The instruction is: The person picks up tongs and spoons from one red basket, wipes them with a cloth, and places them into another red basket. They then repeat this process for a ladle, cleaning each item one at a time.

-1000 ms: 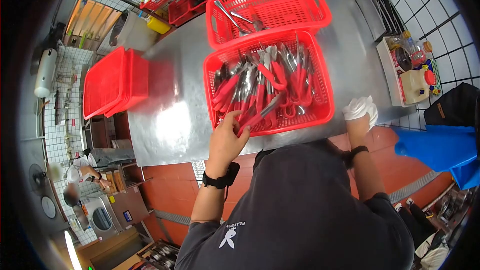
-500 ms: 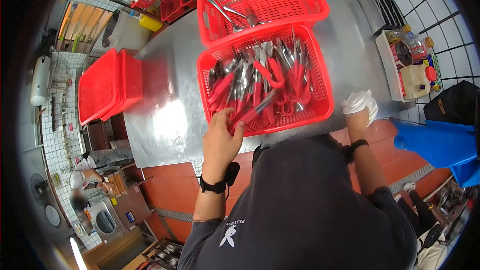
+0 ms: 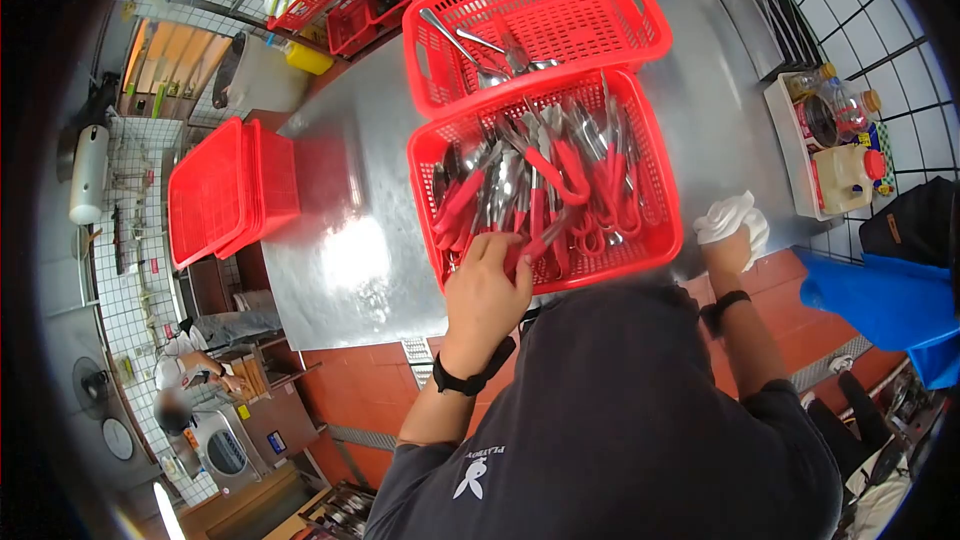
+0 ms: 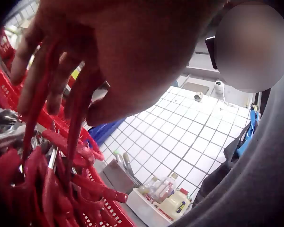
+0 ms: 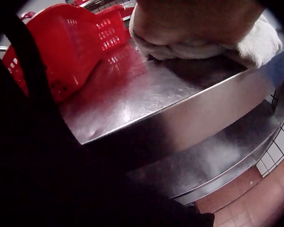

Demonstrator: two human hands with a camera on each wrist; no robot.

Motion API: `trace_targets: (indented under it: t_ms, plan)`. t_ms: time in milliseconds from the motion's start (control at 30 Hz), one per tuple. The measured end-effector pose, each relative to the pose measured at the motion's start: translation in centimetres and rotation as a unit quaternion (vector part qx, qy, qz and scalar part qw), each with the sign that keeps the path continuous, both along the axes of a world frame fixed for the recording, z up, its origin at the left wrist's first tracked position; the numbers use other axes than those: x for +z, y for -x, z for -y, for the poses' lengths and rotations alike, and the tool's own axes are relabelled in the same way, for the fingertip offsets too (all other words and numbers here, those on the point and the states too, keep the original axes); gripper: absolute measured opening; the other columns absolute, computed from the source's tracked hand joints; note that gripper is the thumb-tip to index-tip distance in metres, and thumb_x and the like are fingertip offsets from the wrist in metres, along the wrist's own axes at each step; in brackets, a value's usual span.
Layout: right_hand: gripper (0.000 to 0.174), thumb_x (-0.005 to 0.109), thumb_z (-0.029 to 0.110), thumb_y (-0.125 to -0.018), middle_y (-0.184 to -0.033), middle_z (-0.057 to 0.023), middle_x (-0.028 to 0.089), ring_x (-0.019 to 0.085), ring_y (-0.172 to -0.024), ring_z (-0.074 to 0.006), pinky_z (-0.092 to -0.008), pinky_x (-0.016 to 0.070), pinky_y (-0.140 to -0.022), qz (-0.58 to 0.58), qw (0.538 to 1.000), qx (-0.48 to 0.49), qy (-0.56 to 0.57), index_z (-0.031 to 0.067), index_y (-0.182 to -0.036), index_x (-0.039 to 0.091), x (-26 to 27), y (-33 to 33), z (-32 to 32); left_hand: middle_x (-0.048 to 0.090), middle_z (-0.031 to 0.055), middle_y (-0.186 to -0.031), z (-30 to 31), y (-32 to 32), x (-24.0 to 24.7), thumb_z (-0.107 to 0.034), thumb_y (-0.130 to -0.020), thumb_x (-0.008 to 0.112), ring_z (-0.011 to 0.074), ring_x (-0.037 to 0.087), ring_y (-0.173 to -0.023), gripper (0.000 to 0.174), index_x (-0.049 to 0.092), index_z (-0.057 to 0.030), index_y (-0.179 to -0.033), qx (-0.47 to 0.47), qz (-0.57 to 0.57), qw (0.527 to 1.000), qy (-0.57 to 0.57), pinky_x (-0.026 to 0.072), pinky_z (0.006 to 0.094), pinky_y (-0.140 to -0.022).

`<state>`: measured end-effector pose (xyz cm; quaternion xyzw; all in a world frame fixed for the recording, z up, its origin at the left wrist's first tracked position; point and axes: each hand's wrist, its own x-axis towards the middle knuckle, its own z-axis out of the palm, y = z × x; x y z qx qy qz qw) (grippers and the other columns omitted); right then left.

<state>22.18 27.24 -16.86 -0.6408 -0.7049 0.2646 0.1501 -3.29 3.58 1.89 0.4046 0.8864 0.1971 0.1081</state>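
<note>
My left hand [image 3: 485, 292] is over the near left part of the front red basket [image 3: 600, 277], holding red-handled tongs [image 4: 75, 127] between thumb and fingers. In the left wrist view their two red arms hang down over the pile. Packed in this basket are several other red-handled tongs [image 3: 568, 172], their metal ends mostly toward the far side. Over at the right, my right hand [image 3: 728, 252] grips a bunched white cloth [image 3: 727, 212] at the near edge of the steel table [image 3: 345, 195]. The right wrist view has that hand on top of the cloth [image 5: 262, 45].
Behind the full basket, a second red basket [image 3: 600, 2] holds a few metal utensils [image 3: 490, 75]. Nested red baskets [image 3: 270, 185] stand at the table's left. At the right, a white bin [image 3: 800, 155] holds bottles and a jug [image 3: 842, 178] near the tiled wall.
My left hand has shifted a little to the right along the basket's near side, still holding the tongs. My right hand stays on the cloth. The view has tilted slightly.
</note>
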Motion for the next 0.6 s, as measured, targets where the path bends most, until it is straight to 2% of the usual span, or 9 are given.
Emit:
trace_targets:
  t_ms: [33, 67, 167, 200, 267, 367, 467, 567, 600]
  plan:
    - [0.036, 0.07, 0.035, -0.078, -0.088, -0.0159, 0.071, 0.068, -0.086, -0.0376, -0.0451, 0.0518, -0.073, 0.01, 1.0, 0.005, 0.001, 0.0069, -0.101, 0.068, 0.2, 0.1, 0.0, 0.066, 0.011, -0.109, 0.3, 0.0, -0.4, -0.019, -0.085, 0.069, 0.0327, 0.067, -0.096, 0.024, 0.066, -0.0084, -0.106, -0.024, 0.014, 0.999, -0.043, 0.0546, 0.0424, -0.078]
    - [0.036, 0.069, 0.034, -0.078, -0.087, -0.0165, 0.071, 0.068, -0.086, -0.0381, -0.0453, 0.0519, -0.073, 0.02, 1.0, 0.009, 0.002, 0.007, -0.101, 0.068, 0.2, 0.1, 0.0, 0.063, 0.0136, -0.121, 0.2, -0.5, 0.0, -0.015, -0.084, 0.07, 0.036, 0.063, -0.109, 0.026, 0.066, -0.0054, -0.108, -0.01, 0.034, 0.999, -0.019, 0.0526, 0.0423, -0.09]
    - [0.037, 0.067, 0.037, -0.079, -0.087, -0.0174, 0.071, 0.068, -0.086, -0.0391, -0.0461, 0.0523, -0.074, 0.065, 0.998, 0.005, 0.013, 0.0073, -0.102, 0.068, 0.1, 0.3, -0.2, 0.059, 0.0157, -0.129, 0.8, -1.2, -1.7, -0.014, -0.083, 0.071, 0.0395, 0.058, -0.119, 0.029, 0.066, -0.0056, -0.11, -0.068, 0.021, 0.996, -0.051, 0.0494, 0.0434, -0.097]
    - [0.037, 0.067, 0.037, -0.079, -0.087, -0.0174, 0.071, 0.068, -0.086, -0.0391, -0.0461, 0.0523, -0.074, 0.066, 0.998, 0.006, 0.014, 0.0073, -0.102, 0.068, 0.3, 0.4, -0.2, 0.058, 0.0156, -0.132, 1.0, -1.4, -2.1, -0.013, -0.081, 0.072, 0.0402, 0.051, -0.129, 0.031, 0.066, -0.0071, -0.111, -0.079, 0.045, 0.994, -0.055, 0.0449, 0.0449, -0.104]
    - [0.042, 0.065, 0.043, -0.08, -0.089, -0.0191, 0.071, 0.067, -0.087, -0.0405, -0.0475, 0.0525, -0.076, 0.145, 0.989, 0.026, 0.025, 0.0073, -0.102, 0.068, 1.1, 0.8, -0.2, 0.058, 0.0149, -0.132, 1.6, -1.8, -3.1, -0.012, -0.08, 0.072, 0.0407, 0.049, -0.131, 0.032, 0.066, -0.0083, -0.112, -0.101, 0.064, 0.991, -0.055, 0.0437, 0.0456, -0.106]
    - [0.044, 0.065, 0.045, -0.08, -0.092, -0.0207, 0.071, 0.067, -0.089, -0.0412, -0.0488, 0.0523, -0.078, 0.125, 0.992, 0.004, 0.011, 0.0066, -0.102, 0.068, 1.9, 1.1, 0.5, 0.057, 0.0128, -0.134, 2.6, -1.9, -6.6, -0.01, -0.078, 0.073, 0.0419, 0.043, -0.137, 0.033, 0.068, -0.0118, -0.111, -0.132, 0.088, 0.985, -0.061, 0.0396, 0.05, -0.109]
    - [0.045, 0.066, 0.045, -0.079, -0.093, -0.0216, 0.07, 0.067, -0.091, -0.0417, -0.0494, 0.0519, -0.078, 0.13, 0.989, -0.055, -0.047, 0.0059, -0.102, 0.067, -6.1, -2.0, -1.0, 0.059, 0.0116, -0.132, 3.3, -1.3, -9.8, -0.008, -0.078, 0.07, 0.0418, 0.041, -0.139, 0.026, 0.071, -0.0132, -0.103, -0.166, 0.027, 0.982, -0.082, 0.0316, 0.0562, -0.113]
    - [0.047, 0.067, 0.045, -0.077, -0.092, -0.0218, 0.07, 0.067, -0.09, -0.0423, -0.0494, 0.0521, -0.079, 0.106, 0.994, 0.018, 0.025, 0.0054, -0.102, 0.067, 3.2, 1.3, 0.8, 0.061, 0.0113, -0.128, 2.5, -1.3, -9.8, -0.008, -0.077, 0.069, 0.042, 0.042, -0.138, 0.02, 0.071, -0.0127, -0.096, -0.127, 0.03, 0.984, -0.119, 0.0282, 0.058, -0.114]
    - [0.047, 0.067, 0.045, -0.077, -0.092, -0.0218, 0.07, 0.067, -0.09, -0.0423, -0.0494, 0.0521, -0.079, 0.106, 0.994, 0.019, 0.019, 0.0054, -0.102, 0.067, 2.3, 0.9, 0.5, 0.063, 0.0108, -0.126, 2.4, -1.4, -9.9, -0.008, -0.076, 0.068, 0.0411, 0.044, -0.137, 0.022, 0.07, -0.0127, -0.097, -0.122, 0.026, 0.985, -0.122, 0.0265, 0.0578, -0.115]
